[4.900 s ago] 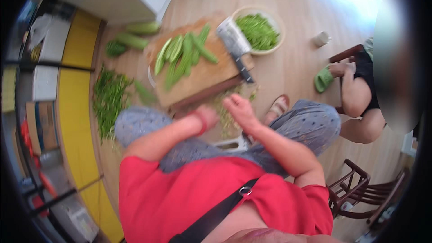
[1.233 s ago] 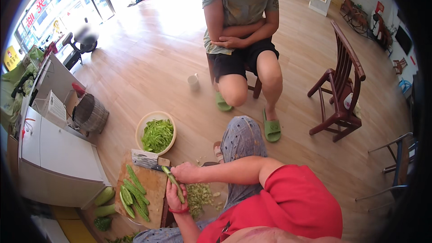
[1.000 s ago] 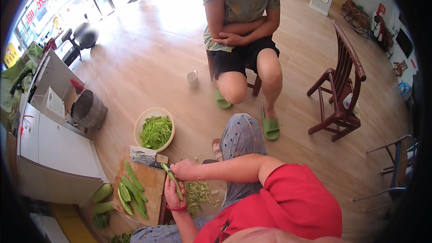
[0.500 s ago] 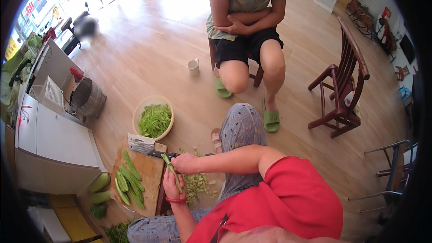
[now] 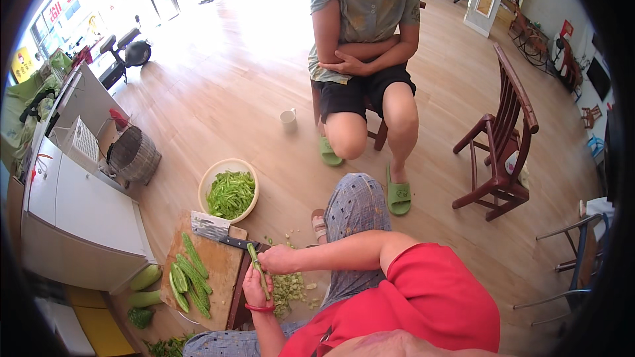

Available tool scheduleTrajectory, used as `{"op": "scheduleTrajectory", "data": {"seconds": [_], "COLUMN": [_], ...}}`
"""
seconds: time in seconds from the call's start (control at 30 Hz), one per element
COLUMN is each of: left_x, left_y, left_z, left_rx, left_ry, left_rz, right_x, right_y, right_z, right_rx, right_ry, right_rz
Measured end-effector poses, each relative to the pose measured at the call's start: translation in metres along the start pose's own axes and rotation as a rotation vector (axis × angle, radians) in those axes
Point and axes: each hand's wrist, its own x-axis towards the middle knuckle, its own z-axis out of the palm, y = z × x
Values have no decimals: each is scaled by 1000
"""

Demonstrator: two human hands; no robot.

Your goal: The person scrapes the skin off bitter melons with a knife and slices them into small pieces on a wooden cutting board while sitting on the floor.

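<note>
My left hand (image 5: 254,285), a red band at its wrist, is wrapped round a long halved bitter melon (image 5: 252,252). My right hand (image 5: 278,260) is closed against the upper part of that half; whatever its fingers hold is hidden. Just beyond both hands, a cleaver (image 5: 210,226) lies on the far edge of the wooden cutting board (image 5: 228,284), its black handle toward me. Several bitter melon pieces (image 5: 194,274) rest on the left of the board. Pale seeds and pith (image 5: 289,291) are scattered on the floor beneath my right forearm.
A basin (image 5: 229,188) of sliced green melon stands beyond the board. Larger gourds (image 5: 145,277) lie by the white cabinet (image 5: 96,218). A mug (image 5: 288,119) is on the floor near a seated person (image 5: 364,59) with folded arms. A wooden chair (image 5: 496,152) stands at right.
The whole view has tilted up slightly, so things sit lower in it. My left hand still holds the melon half, and my right hand stays closed at its upper part.
</note>
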Motion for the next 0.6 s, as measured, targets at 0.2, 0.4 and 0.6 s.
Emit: {"op": "scheduleTrajectory", "data": {"seconds": [0.2, 0.4, 0.6], "left_x": [3, -1, -4], "left_y": [-9, -9, -9], "left_z": [3, 1, 0], "left_rx": [63, 73, 86], "left_ry": [40, 83, 50], "left_rz": [-16, -54, -113], "right_x": [-4, -8, -19], "right_y": [6, 8, -3], "right_z": [6, 13, 5], "right_rx": [24, -32, 13], "right_ry": [-54, -61, -28], "right_rz": [3, -61, -44]}}
